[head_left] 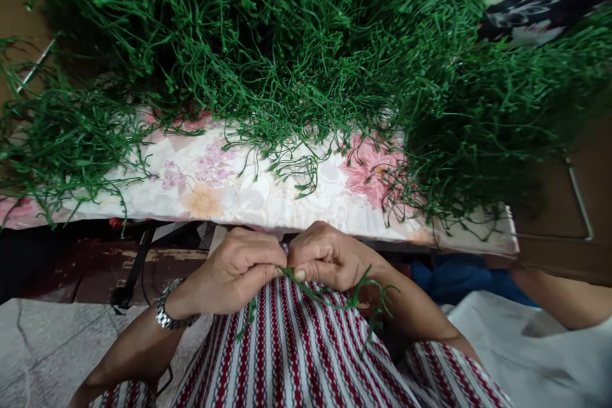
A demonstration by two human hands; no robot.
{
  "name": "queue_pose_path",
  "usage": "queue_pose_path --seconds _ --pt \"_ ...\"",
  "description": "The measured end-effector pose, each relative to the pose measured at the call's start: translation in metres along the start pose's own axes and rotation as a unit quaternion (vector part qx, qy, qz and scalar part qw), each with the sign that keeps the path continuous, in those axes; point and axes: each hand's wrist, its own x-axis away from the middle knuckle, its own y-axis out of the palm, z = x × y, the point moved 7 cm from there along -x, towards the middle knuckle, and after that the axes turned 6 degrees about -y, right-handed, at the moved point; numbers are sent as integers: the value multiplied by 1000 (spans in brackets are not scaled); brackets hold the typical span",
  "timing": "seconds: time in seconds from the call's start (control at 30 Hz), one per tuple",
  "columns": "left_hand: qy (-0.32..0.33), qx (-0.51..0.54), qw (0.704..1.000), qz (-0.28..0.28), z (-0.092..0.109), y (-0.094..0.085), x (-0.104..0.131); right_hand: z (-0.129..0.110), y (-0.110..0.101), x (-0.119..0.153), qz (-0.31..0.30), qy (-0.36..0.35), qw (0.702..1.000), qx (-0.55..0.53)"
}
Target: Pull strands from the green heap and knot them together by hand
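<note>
Just beyond the striped garment, my left hand [243, 269] and my right hand [325, 256] meet, both closed in a pinch on a thin green plastic stem [310, 293]. Some of its leafy ends hang below my left hand, and others spread under my right wrist. A metal watch sits on my left wrist. Ahead of my hands lies the flowered cloth [258, 194] on the table, with a large heap of green artificial stems [287, 32] on it. A few loose strands trail from the heap toward the table's front edge.
A smaller green pile [71, 140] lies at the left, and another [478, 140] spreads at the right. Dark flowered fabric [530, 0] shows at the back right. Another person's bare limb [568, 296] and pale clothing [535, 350] are close by on the right.
</note>
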Motion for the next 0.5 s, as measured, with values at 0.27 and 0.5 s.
queue_pose_path --seconds 0.27,0.5 --pt "-138 82 974 160 -34 -50 22 -48 -79 76 318 -3 921 225" --pt "-223 321 874 289 -66 -28 -8 -108 -152 156 467 132 481 730"
